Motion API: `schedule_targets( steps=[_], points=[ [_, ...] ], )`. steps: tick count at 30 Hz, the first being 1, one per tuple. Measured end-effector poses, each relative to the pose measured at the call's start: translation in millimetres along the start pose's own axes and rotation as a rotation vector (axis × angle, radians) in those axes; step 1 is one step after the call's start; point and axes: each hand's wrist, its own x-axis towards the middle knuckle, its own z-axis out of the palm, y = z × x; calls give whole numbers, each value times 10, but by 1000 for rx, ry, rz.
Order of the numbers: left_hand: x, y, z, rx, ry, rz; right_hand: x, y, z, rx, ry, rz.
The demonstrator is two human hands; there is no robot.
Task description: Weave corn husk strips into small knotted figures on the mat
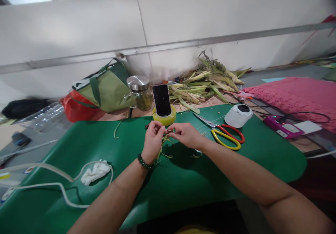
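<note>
My left hand (153, 139), with a dark green bead bracelet (144, 161) at the wrist, is closed in a pinch over the green mat. Thin yellow-green plant strips (164, 144) hang down from its fingertips. Just beside it my right hand (186, 135) is also pinched, on a thin pale strand (172, 131) that spans the small gap between the hands. Whether this strand is thread or fibre I cannot tell. A white thread spool (238, 116) lies to the right, near scissors (220, 130) with one red and one yellow handle.
A phone (162, 101) leans in a yellow tape roll (168, 117) behind my hands. Farther back are a glass jar (140, 95), a green bag (110, 87) and a heap of husks (210, 80). A purple power strip (283, 127) is at right, crumpled tissue (96, 172) at left.
</note>
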Motion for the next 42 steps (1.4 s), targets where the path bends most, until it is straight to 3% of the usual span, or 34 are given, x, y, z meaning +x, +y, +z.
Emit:
schedule_targets(
  steps=[3,7,10,16,19,23,32,42],
  points=[
    [-23,12,14,6,16,-16,-10,23,3,10,28,-4],
    [-22,30,13,-59,35,-134,-20,51,-6,-29,111,-27],
    [-16,63,-4,29,1,-70,-9,53,-24,-54,137,-7],
    [-51,130,-19,334,-137,143,52,27,-153,376,-141,177],
    [-77,126,-3,372,-126,186,71,18,-228,541,-256,284],
    [-92,106,11,360,-92,217,75,27,-259,642,-313,338],
    [-121,71,0,528,-140,292,90,91,-208,750,-291,421],
    [-72,34,-41,647,-130,317,73,24,-150,686,-215,407]
  ],
)
